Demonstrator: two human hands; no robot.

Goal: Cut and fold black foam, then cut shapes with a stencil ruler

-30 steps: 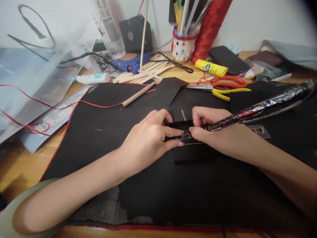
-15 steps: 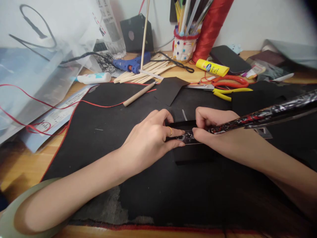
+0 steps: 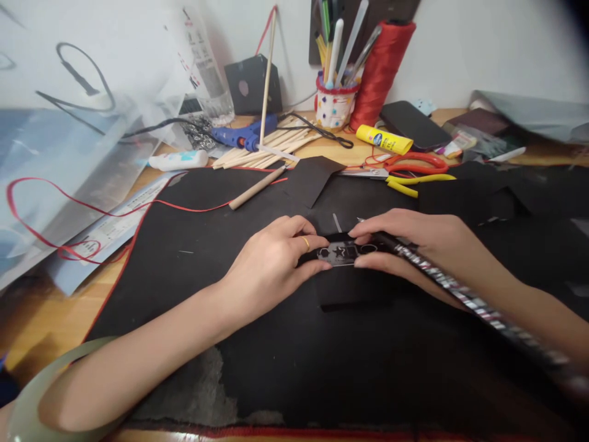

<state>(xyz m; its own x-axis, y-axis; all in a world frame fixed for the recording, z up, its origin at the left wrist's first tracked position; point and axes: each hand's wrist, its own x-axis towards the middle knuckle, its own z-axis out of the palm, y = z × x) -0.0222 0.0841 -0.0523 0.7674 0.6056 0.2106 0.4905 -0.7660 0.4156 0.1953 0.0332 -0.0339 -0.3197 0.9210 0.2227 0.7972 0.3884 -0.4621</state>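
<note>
A small clear stencil ruler (image 3: 339, 252) with cut-out shapes, among them a star and a circle, lies over black card (image 3: 354, 290) in the middle of the mat. The fingers and thumb of my left hand (image 3: 273, 255) grip its left end. My right hand (image 3: 432, 245) pinches its right part between thumb and fingers. A black pen with a shiny silver-and-red pattern (image 3: 460, 293) is also in my right hand, slanting down to the right and blurred at its far end. The pen's tip is hidden by my fingers.
A black mat (image 3: 184, 344) covers the table. Behind are a wooden-handled tool (image 3: 257, 187), folded black paper (image 3: 315, 178), scissors (image 3: 416, 164), a glue stick (image 3: 384, 139), a blue glue gun (image 3: 243, 134), wooden sticks (image 3: 294, 144) and a pen cup (image 3: 337, 104). Red ribbon (image 3: 193, 209) trails left.
The pen has swung from slanting up to the right to slanting down to the right. My right fingers have opened out from a curl and now hold the stencil's edges; more shapes show.
</note>
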